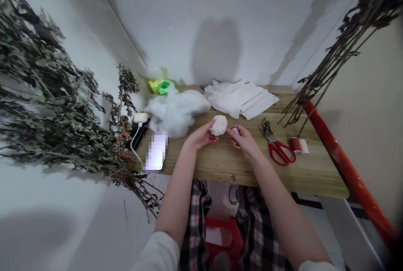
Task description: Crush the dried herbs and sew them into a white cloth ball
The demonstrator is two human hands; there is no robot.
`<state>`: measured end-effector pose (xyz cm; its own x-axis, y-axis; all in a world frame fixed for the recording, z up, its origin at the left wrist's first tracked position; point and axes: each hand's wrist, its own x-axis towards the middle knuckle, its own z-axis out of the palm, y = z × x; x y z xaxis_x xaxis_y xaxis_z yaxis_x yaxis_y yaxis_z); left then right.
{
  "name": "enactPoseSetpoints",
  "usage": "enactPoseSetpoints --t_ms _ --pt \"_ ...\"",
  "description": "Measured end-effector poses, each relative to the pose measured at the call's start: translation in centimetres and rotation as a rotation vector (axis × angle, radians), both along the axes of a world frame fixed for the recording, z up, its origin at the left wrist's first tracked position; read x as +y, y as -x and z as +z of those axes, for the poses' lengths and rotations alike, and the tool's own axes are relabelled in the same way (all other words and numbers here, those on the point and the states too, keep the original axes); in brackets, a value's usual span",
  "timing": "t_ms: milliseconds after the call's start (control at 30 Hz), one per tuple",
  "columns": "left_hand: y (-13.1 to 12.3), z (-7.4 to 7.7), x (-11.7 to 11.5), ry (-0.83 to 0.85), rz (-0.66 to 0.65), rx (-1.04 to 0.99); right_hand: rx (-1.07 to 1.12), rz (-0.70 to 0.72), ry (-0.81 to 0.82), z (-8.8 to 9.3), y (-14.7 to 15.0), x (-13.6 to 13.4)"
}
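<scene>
My left hand (203, 135) is closed around a rounded, white, puckered cloth ball (218, 125), its fingers under and beside it. Just to the right, my right hand (242, 140) is closed with thumb and forefinger pinched together. A small whitish object (235, 130) shows in its grip, too small to name. Any needle or thread between the hands is too fine to see. Fluffy white stuffing (178, 111) lies beyond my left hand. White cloth pieces (241, 97) are spread behind the ball. Red-handled scissors (278, 150) rest to the right of my right hand, blades partly apart.
Red and white thread spools (295, 145) lie beside the scissors on the wooden table (214, 166). A lit phone (155, 151), a white charger (141, 118) with its cable, and a green-yellow bag (162, 86) are on the left. Dried plants (63, 107) flank both sides.
</scene>
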<state>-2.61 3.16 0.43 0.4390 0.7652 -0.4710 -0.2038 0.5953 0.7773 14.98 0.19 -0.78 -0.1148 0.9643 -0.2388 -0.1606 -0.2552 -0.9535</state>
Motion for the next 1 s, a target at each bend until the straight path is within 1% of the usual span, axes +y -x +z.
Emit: enactPoseSetpoints --t_ms 133,300,467,533,633,733,833,933,1000 --pt "-0.1 0.1 0.0 -0.001 -0.014 0.000 -0.019 0.001 0.015 0.1 -0.1 0.1" --pt "-0.2 0.4 -0.1 -0.014 0.004 0.059 -0.036 -0.006 0.050 0.0 -0.4 0.3" --pt "-0.2 0.6 -0.4 -0.042 0.005 0.053 0.052 0.046 0.175 -0.2 -0.9 0.6" --pt "-0.1 0.4 -0.4 -0.069 -0.029 0.060 0.105 0.060 0.208 -0.1 -1.1 0.8" --pt "0.0 0.0 -0.4 -0.142 -0.135 0.097 0.148 0.038 0.219 -0.2 -1.2 1.0" --pt "0.0 -0.3 -0.4 -0.238 -0.231 0.157 0.139 0.026 0.200 -0.4 -1.1 1.2" --pt "-0.1 -0.2 -0.4 -0.334 -0.298 0.243 0.092 0.010 0.176 -0.7 -1.0 1.5" --pt "-0.3 -0.1 -0.4 -0.395 -0.332 0.308 0.048 -0.049 0.172 -0.9 -1.0 1.8" --pt "-0.5 -0.2 -0.4 -0.424 -0.324 0.337 0.036 -0.088 0.165 -0.8 -1.1 2.0"
